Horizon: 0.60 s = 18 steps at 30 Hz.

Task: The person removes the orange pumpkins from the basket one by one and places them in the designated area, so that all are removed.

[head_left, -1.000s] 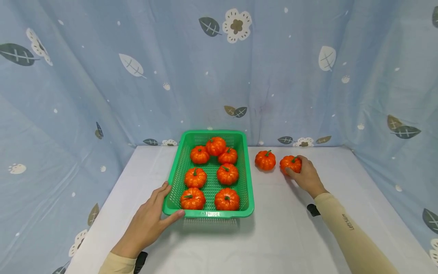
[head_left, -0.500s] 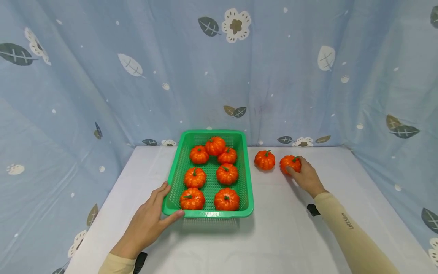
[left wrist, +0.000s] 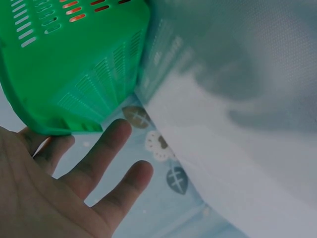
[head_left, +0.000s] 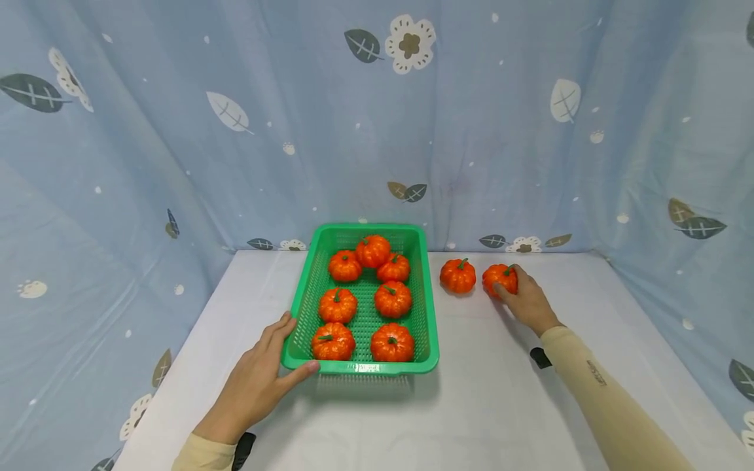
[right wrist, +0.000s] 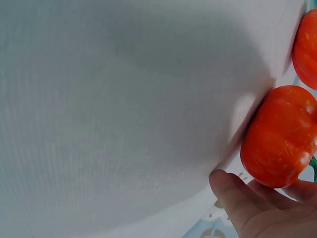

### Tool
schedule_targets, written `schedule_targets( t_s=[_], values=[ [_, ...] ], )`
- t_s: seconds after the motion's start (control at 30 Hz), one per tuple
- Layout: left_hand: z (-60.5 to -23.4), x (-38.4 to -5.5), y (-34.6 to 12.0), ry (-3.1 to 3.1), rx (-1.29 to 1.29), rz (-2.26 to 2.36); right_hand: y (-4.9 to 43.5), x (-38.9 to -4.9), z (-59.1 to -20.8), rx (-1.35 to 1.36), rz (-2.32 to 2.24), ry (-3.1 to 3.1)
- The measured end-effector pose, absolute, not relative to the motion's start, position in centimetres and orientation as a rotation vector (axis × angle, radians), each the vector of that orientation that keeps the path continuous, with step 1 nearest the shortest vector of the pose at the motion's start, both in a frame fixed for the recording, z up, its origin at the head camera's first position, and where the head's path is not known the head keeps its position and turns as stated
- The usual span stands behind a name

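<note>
In the head view my left hand (head_left: 250, 386) lies at the near left corner of a green plastic basket (head_left: 432, 314), thumb along the front rim and fingers by the left side. The left wrist view shows its straight, spread fingers (left wrist: 99, 158) at the basket's edge. Inside the basket sit several small orange pumpkins (head_left: 393, 342) with green stems. Off to the right, my right hand (head_left: 530, 304) grips another pumpkin (head_left: 497, 280) between thumb and fingers. In the right wrist view this pumpkin (right wrist: 280, 136) is close to the white cloth, fingers under one side.
One more pumpkin (head_left: 457, 276) stands on the white-covered table (head_left: 471, 392), between the basket and my right hand. A blue curtain (head_left: 330, 131) with leaves and flowers hangs behind the table and along both sides.
The pumpkin in my right hand has tilted slightly, its stem now a little higher. My left hand and the basket have stayed in place.
</note>
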State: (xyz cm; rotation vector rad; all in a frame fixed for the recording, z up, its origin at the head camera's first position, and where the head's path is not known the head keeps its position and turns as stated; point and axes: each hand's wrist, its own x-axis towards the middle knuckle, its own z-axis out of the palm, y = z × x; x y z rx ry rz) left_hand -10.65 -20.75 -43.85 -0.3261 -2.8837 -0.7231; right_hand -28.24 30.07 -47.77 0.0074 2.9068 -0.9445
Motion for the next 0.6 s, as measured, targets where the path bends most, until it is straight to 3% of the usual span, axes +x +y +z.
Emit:
schedule_targets(
  t_s=[0.6],
  values=[
    [-44.28, -10.57, -20.88, -2.860, -0.291, -0.778, 29.60, -27.95, -46.90, -0.022, -0.989, 2.932]
  ],
)
